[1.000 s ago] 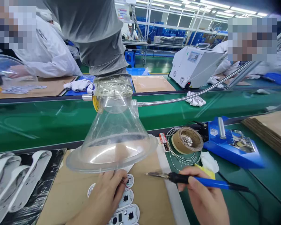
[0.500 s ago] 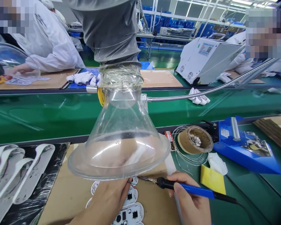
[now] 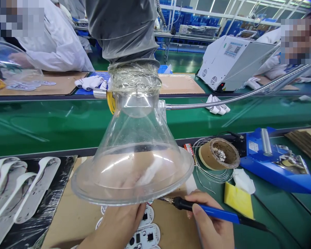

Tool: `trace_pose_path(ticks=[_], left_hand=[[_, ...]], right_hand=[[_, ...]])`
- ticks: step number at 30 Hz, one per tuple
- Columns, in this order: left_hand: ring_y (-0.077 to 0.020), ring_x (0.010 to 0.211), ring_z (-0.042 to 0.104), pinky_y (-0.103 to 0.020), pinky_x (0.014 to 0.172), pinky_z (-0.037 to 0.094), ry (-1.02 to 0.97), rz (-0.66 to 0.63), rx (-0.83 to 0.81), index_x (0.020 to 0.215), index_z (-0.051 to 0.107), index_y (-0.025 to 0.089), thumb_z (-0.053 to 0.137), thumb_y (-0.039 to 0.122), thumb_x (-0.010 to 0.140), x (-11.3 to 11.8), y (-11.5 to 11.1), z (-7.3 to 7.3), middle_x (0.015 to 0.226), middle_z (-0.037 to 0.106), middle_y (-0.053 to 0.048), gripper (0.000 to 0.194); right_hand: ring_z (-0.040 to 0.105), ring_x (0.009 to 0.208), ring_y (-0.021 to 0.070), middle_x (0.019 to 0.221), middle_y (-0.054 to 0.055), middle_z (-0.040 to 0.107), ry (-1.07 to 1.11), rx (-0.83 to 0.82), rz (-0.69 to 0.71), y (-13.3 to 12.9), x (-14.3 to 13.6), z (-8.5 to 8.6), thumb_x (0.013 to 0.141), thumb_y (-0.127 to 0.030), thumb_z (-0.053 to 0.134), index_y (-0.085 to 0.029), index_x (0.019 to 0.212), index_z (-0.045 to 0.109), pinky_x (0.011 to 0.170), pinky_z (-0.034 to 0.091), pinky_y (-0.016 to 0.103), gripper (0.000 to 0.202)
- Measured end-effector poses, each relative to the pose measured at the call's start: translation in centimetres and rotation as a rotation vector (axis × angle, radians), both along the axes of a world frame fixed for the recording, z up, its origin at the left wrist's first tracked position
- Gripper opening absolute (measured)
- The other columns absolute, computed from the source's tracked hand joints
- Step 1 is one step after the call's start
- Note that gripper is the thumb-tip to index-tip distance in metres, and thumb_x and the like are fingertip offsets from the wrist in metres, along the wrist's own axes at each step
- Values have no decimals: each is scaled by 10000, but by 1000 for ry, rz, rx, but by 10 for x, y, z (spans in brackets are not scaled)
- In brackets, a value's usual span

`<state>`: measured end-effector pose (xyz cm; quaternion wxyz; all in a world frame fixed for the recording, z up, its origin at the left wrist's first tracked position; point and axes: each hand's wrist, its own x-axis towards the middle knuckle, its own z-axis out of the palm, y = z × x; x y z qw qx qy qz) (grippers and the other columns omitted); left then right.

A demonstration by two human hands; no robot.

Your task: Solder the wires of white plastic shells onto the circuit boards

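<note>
Right hand (image 3: 209, 221) clenched around the blue handle of a soldering iron (image 3: 209, 211), held like a pen, tip aimed left and reaching in under the rim of the clear fume hood (image 3: 132, 162). Left hand (image 3: 119, 224) pressed down on a row of white round circuit boards (image 3: 142, 235), fingers bent over the upper boards, thin red wire visible just at the fingertips; cannot tell whether anything is pinched. Boards lying on a brown cardboard mat (image 3: 72, 211) on the tabletop, directly below the hood. Iron tip just beside the topmost board, contact hidden by the hood's rim.

Hood hanging from a grey duct (image 3: 121, 31), joint wrapped in clear tape, a metal gooseneck (image 3: 223, 100) running off to the right. To the right of the mat: a coil of solder wire around a brown spool (image 3: 219, 157), a yellow sponge (image 3: 238, 200) with a white wad just beside it, and a blue soldering stand (image 3: 274, 162). On the left, a black tray of white plastic parts (image 3: 20, 186). Beyond the tabletop, a green conveyor belt (image 3: 41, 121), then white gloves (image 3: 217, 105), a white machine (image 3: 233, 62) and people in white coats at the far side.
</note>
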<state>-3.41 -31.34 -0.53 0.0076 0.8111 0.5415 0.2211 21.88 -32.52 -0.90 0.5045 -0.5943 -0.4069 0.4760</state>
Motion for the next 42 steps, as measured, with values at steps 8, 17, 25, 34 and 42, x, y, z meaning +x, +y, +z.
trace_pose_path(ticks=[8, 17, 25, 34, 42], left_hand=[[-238, 780, 707, -360, 781, 564, -32, -6, -84, 1031, 733, 271, 447, 216, 1097, 0, -1, 0, 927, 759, -56, 298], [-262, 913, 745, -371, 821, 577, -55, 30, -94, 1070, 754, 277, 480, 256, 1101, -4, -7, -11, 996, 776, -73, 277], [-261, 879, 749, -378, 802, 586, -45, 7, -106, 1061, 754, 271, 423, 228, 1110, 1, -2, -4, 915, 767, -69, 337], [-269, 902, 758, -383, 790, 596, -53, 29, -128, 1058, 749, 281, 448, 246, 1096, -2, -5, -7, 952, 775, -77, 305], [-264, 904, 745, -380, 816, 575, -51, 34, -72, 971, 708, 272, 483, 250, 1099, 2, -2, -4, 957, 768, -67, 260]], right_hand=[[524, 527, 164, 667, 42, 678, 2, -13, 5, 4, -3, 4, 935, -634, 807, -235, 913, 859, 472, 428, 258, 402], [530, 533, 161, 675, 41, 676, 19, -30, 0, 5, -2, 4, 914, -622, 835, -239, 911, 859, 474, 424, 256, 384], [631, 592, 175, 779, 65, 750, -19, 17, -35, 4, -3, 6, 939, -594, 820, -237, 909, 870, 523, 515, 254, 362], [656, 605, 189, 864, 96, 793, -61, 26, -35, 6, -5, 7, 922, -630, 825, -233, 900, 875, 522, 545, 266, 402], [686, 623, 192, 895, 97, 817, -53, 10, -37, 4, -6, 6, 920, -605, 833, -241, 913, 880, 560, 579, 269, 367]])
